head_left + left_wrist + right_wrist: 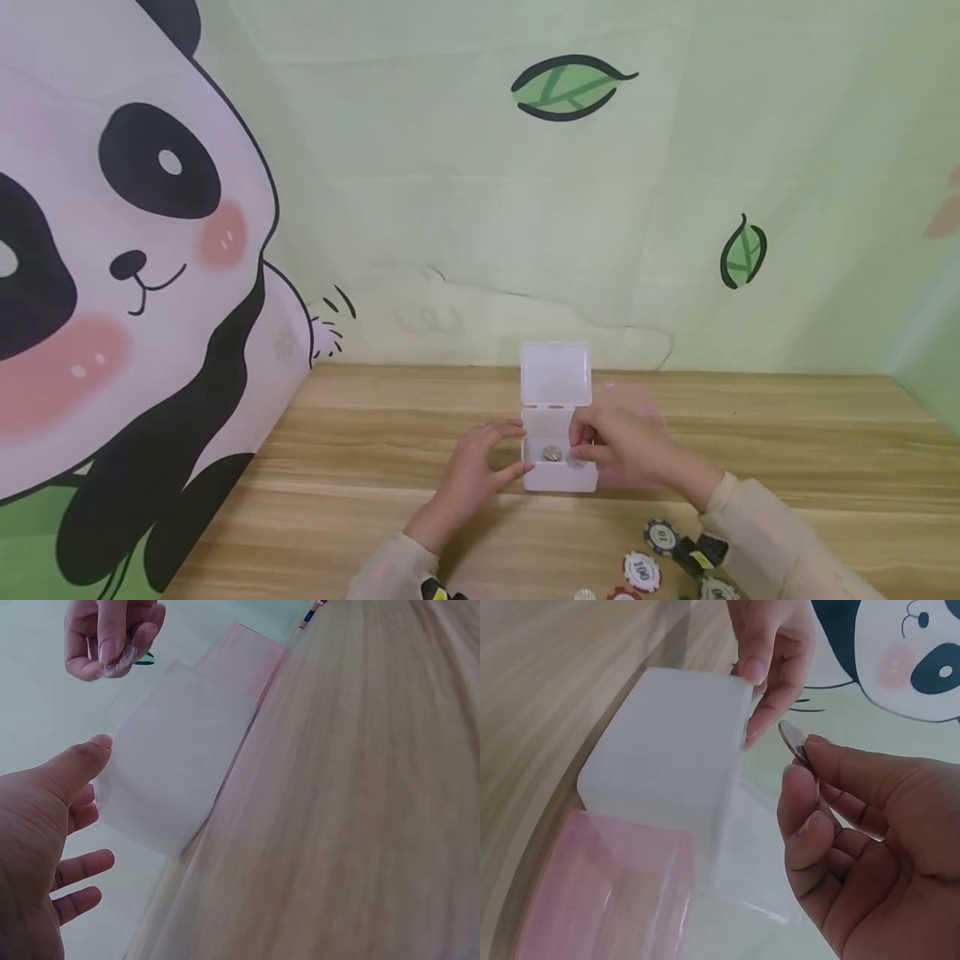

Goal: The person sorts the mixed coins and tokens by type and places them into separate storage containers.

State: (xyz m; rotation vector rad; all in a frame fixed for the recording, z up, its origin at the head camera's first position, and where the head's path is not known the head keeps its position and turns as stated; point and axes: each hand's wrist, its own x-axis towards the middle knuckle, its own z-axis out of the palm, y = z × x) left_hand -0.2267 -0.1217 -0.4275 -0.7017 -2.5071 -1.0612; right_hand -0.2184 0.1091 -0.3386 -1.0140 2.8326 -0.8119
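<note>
A small white plastic box (560, 477) stands on the wooden table with its lid (556, 373) tipped up at the back. Inside lies a silver coin (552, 453). My left hand (477, 462) holds the box at its left side, thumb near the front corner and a finger near the back; two fingers spread loosely below in the left wrist view. Over the box's right side, my right hand (626, 442) pinches another silver coin (793, 740) between thumb and fingertips. That coin stands edge-up, apart from the box in the right wrist view.
A clear pink container (604, 892) sits right beside the white box, partly behind my right forearm. Poker chips lie nearer me, among them a blue one (662, 537) and a white one (642, 572). A green printed backdrop (420, 208) closes off the table's far edge.
</note>
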